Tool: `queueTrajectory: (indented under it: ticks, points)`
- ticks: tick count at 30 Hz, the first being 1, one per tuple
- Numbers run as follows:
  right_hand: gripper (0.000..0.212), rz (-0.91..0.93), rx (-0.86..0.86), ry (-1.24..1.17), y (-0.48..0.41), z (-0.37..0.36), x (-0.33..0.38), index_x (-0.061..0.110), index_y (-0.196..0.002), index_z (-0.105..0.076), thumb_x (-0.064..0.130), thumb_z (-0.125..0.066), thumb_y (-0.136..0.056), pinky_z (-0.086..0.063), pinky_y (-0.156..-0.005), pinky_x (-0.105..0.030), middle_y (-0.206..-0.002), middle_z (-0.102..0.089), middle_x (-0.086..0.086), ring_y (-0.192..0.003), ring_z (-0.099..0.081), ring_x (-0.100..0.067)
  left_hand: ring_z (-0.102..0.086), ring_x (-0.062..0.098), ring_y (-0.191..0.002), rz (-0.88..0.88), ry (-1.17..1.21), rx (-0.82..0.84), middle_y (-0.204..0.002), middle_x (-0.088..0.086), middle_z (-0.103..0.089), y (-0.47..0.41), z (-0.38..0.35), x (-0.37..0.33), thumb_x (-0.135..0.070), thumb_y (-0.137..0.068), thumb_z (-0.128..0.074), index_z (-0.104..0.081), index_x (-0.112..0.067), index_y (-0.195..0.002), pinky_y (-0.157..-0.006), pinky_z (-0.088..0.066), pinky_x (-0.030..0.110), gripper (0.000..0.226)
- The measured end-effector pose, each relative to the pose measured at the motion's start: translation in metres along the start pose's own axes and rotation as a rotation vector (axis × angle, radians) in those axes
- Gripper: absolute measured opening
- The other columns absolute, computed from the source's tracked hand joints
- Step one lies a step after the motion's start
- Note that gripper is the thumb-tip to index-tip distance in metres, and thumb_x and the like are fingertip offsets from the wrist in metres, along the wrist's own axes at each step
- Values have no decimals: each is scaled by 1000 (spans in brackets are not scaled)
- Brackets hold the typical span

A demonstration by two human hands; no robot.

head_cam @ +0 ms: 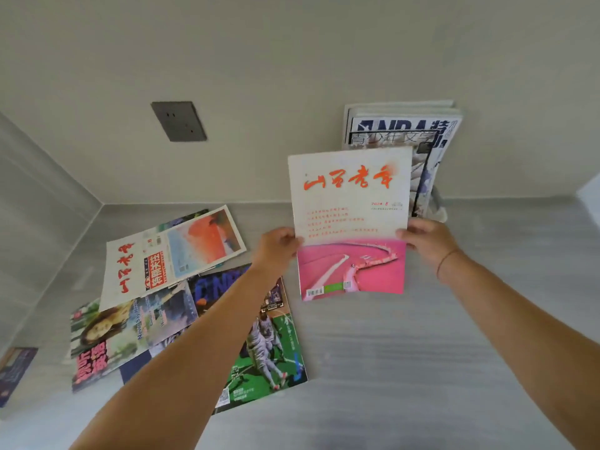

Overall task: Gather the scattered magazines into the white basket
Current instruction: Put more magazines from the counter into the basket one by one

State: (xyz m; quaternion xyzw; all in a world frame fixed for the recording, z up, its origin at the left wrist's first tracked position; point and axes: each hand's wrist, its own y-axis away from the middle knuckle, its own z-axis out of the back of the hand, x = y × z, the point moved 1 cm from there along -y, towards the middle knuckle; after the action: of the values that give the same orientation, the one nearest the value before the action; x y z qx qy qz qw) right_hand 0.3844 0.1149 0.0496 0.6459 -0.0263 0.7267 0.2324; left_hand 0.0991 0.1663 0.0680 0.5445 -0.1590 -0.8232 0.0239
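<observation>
I hold a white-and-pink magazine (350,222) upright above the grey surface. My left hand (277,246) grips its left edge and my right hand (428,238) grips its right edge. Right behind it, several magazines (402,128) stand upright against the wall; the white basket holding them is almost wholly hidden, with only a pale bit (438,209) showing by my right hand. To the left, several magazines lie scattered flat: a white one with red script (130,264), a pale one with an orange picture (204,241), one with a woman's portrait (110,336), and a green sports one (266,345) under my left forearm.
A dark wall socket (178,121) sits on the back wall. The grey surface (422,368) meets a side wall on the left. A dark booklet (14,371) lies at the far left edge. A white object (589,193) shows at the right edge.
</observation>
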Motion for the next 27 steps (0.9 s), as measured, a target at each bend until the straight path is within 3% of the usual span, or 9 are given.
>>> queueTrajectory:
  ticks: [3, 7, 10, 13, 16, 20, 23, 27]
  points:
    - [28, 79, -95, -11, -29, 32, 38, 7, -109, -64, -1, -62, -82, -51, -53, -11, -91, -67, -5, -62, -64, -3, -63, 22, -79, -105, 47, -44, -85, 7, -72, -25, -20, -54, -9, -85, -63, -69, -22, -75, -89, -54, 47, 18]
    - [21, 155, -180, -27, -62, 67, 83, 17, -99, -67, 5, -64, -82, -54, -59, -14, -92, -69, -1, -74, -66, -6, -69, 30, -84, -218, 76, -98, -79, -1, -71, -62, -43, -116, -10, -85, -63, -75, -14, -87, -85, -57, 44, 12]
    - [21, 199, -220, -1, -82, 81, 99, 14, -102, -68, 6, -62, -84, -55, -71, -20, -94, -68, 1, -81, -66, -8, -68, 23, -79, -259, 64, -162, -80, -2, -71, -88, -58, -139, -12, -84, -65, -75, -12, -94, -84, -58, 40, 14]
    - [26, 186, -228, 48, -97, 86, 94, 8, -112, -65, 6, -59, -86, -53, -84, -29, -97, -66, -1, -88, -64, -16, -70, 22, -83, -234, 43, -201, -84, -1, -72, -109, -73, -139, -14, -84, -66, -75, -13, -96, -84, -57, 36, 16]
    - [23, 122, -230, 79, -107, 83, 73, 7, -109, -66, 6, -59, -87, -54, -87, -35, -95, -67, -3, -93, -66, -25, -68, 19, -77, -174, 19, -224, -86, 1, -74, -119, -89, -120, -15, -84, -66, -75, -16, -93, -77, -58, 32, 13]
    - [15, 17, -244, 58, -115, 77, 41, 15, -91, -67, 4, -58, -86, -55, -85, -41, -89, -67, -7, -97, -66, -33, -68, 18, -77, -73, -11, -235, -91, 2, -75, -126, -106, -90, -16, -84, -65, -75, -17, -93, -73, -56, 29, 13]
    - [24, -23, -272, 115, -121, 74, 28, 24, -73, -65, 5, -58, -85, -54, -87, -49, -92, -71, -15, -94, -67, -37, -66, 18, -76, -29, -68, -247, -88, 2, -74, -128, -115, -77, -15, -83, -66, -73, -16, -88, -70, -55, 29, 9]
    - [28, -44, -299, 158, -125, 73, 27, 29, -69, -64, 8, -57, -85, -55, -86, -47, -93, -72, -12, -89, -68, -34, -57, 13, -76, -6, -81, -325, -96, 0, -70, -131, -120, -75, -14, -83, -66, -64, -14, -100, -61, -41, 18, 16]
